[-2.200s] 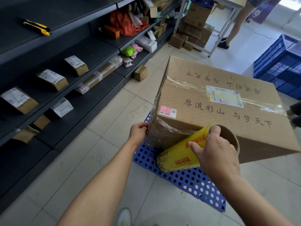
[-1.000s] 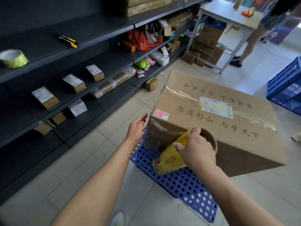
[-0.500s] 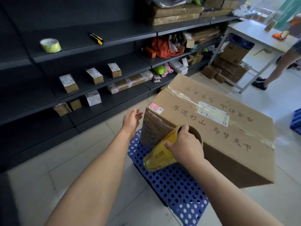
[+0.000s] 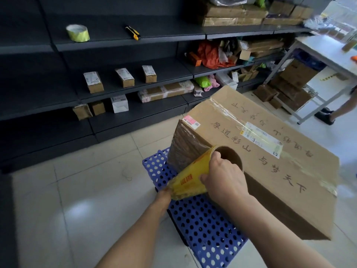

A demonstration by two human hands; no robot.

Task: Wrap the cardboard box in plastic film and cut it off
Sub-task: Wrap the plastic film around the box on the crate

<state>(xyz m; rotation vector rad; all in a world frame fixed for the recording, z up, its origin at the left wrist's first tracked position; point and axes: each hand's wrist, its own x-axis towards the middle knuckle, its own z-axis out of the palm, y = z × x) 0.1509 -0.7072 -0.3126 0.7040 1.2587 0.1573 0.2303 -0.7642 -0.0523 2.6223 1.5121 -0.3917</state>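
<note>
Cardboard box (image 4: 257, 157): large and brown, with handwritten characters and a white label on top and clear tape along the seam. It sits on a blue perforated mat (image 4: 202, 231) on the tiled floor (image 4: 92, 190)

Plastic film (image 4: 185, 147): clear, stretched over the box's near end face and running down to the roll

Roll (image 4: 187, 178): yellow, with a wide cardboard core, held slanted at the box's near corner

Right hand (image 4: 224, 178): grips the roll's upper end, fingers curled over the core's rim

Left hand (image 4: 164, 192): at the roll's lower end and mostly hidden behind it; cannot tell how the fingers lie

Shelves (image 4: 154, 38): dark, behind the box. The upper shelf carries a roll of yellow-green tape (image 4: 78, 33) and a yellow-black utility knife (image 4: 133, 32); small labelled parcels (image 4: 93, 82) sit lower down

Tabletop (image 4: 324, 53): white, at far right, with cartons (image 4: 295, 74) stacked beneath it and a person's leg (image 4: 345, 107) beside it
</note>
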